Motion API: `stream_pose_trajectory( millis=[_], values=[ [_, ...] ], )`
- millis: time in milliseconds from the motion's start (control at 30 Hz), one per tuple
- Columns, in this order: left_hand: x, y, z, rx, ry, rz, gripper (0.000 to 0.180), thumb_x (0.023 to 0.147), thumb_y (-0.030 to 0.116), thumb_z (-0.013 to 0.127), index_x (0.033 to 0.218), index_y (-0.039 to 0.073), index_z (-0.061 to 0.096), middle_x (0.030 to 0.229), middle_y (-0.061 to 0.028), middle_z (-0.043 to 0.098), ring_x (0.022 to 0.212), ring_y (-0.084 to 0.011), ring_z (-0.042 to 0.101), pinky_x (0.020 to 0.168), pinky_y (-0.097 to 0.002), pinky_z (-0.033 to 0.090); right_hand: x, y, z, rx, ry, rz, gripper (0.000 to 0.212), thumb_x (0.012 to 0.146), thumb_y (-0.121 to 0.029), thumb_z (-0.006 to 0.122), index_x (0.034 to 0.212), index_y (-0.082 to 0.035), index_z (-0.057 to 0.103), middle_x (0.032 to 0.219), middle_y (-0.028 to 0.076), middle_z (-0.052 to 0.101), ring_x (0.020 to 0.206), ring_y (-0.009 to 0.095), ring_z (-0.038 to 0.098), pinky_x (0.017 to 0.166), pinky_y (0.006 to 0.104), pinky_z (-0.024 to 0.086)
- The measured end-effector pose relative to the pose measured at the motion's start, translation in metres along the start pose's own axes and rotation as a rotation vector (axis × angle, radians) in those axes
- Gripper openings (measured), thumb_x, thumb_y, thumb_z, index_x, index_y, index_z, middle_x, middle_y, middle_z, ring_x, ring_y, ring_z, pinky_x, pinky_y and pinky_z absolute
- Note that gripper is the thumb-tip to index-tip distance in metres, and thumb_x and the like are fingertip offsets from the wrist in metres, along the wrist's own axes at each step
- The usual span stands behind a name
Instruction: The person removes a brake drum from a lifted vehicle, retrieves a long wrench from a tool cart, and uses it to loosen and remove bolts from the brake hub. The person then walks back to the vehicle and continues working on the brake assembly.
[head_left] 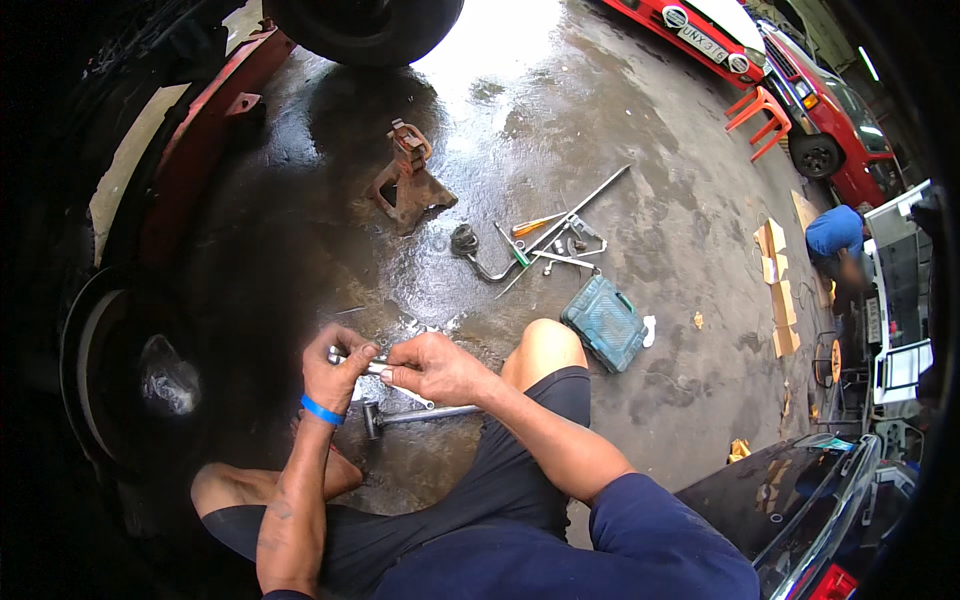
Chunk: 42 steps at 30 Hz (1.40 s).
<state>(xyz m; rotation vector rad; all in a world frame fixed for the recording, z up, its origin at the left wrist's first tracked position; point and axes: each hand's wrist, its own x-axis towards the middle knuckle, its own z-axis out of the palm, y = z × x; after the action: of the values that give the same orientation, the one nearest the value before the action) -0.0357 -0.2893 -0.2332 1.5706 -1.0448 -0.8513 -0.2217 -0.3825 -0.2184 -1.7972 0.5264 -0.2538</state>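
Note:
Both hands meet in front of my bent legs around a short, shiny metal tool point(374, 367). My left hand point(332, 368), with a blue band at its wrist, is closed on the tool's left end. My right hand point(436, 368) pinches the other end with thumb and fingers. The fingers cover much of the tool, so its exact kind is unclear. Just below my hands, a hammer point(374, 420) lies on the floor with its handle toward my right leg. A silver wrench point(416, 398) shows partly beneath my right hand.
Ahead stands a rusty jack stand point(408, 190). Right of it lie a long bent bar point(590, 202), an orange-handled screwdriver point(537, 224) and several tools. A teal case point(606, 325) sits beside my right knee. A wheel hub point(140, 380) is at left. Far right, a person point(836, 235) bends down.

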Motion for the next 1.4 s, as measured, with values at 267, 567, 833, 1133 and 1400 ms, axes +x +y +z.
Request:
stream_pose_trajectory(
  millis=[267,567,833,1133,1400],
  values=[
    [0.015,0.014,0.003,0.125,-0.009,-0.061,0.02,0.082,0.016,0.078,0.083,0.0,0.067,0.077,-0.004,0.066,0.074,-0.0106,0.059,0.068,-0.0275,0.048,0.02,-0.016,-0.011,0.049,0.01,0.129,0.034,0.089,-0.033,0.066,0.089,0.001,0.07,0.071,0.023,0.063,0.062,0.028,0.063,0.061,0.0424,0.047],
    [-0.002,-0.01,-0.021,0.051,0.154,-0.051,0.019,0.085,0.018,0.07,0.083,0.0,0.064,0.073,-0.0041,0.062,0.068,-0.0104,0.056,0.062,-0.0258,0.045,-0.011,0.212,-0.236,-0.626,0.697,0.554,0.039,0.092,-0.03,0.062,0.124,-0.006,0.064,0.117,0.018,0.067,0.108,0.031,0.064,0.096,0.0423,0.049],
    [-0.032,-0.034,-0.056,-0.109,0.373,-0.206,0.031,0.09,0.03,0.068,0.09,0.0,0.061,0.08,-0.0117,0.067,0.068,-0.0154,0.062,0.06,-0.0282,0.05,-0.07,0.465,-0.302,-0.506,0.668,0.696,0.068,0.082,0.004,0.052,0.148,-0.009,0.04,0.151,0.016,0.044,0.136,0.031,0.046,0.115,0.0418,0.035],
    [-0.036,-0.018,-0.015,-0.069,0.162,-0.13,0.031,0.084,0.03,0.076,0.091,0.002,0.066,0.084,-0.0067,0.068,0.078,-0.0095,0.06,0.076,-0.0266,0.049,-0.075,0.513,-0.331,-0.859,0.627,0.921,0.043,0.092,-0.011,0.052,0.134,-0.017,0.057,0.128,0.021,0.061,0.118,0.04,0.058,0.099,0.0463,0.046],
    [-0.063,-0.021,-0.024,-0.132,0.26,-0.127,0.033,0.091,0.033,0.07,0.092,0.0,0.063,0.073,-0.0046,0.06,0.069,-0.0121,0.058,0.095,-0.0416,0.052,-0.06,0.487,-0.329,-0.746,0.504,1.06,0.038,0.095,-0.02,0.048,0.13,-0.01,0.057,0.124,0.026,0.063,0.119,0.043,0.058,0.1,0.049,0.046]
  ],
)
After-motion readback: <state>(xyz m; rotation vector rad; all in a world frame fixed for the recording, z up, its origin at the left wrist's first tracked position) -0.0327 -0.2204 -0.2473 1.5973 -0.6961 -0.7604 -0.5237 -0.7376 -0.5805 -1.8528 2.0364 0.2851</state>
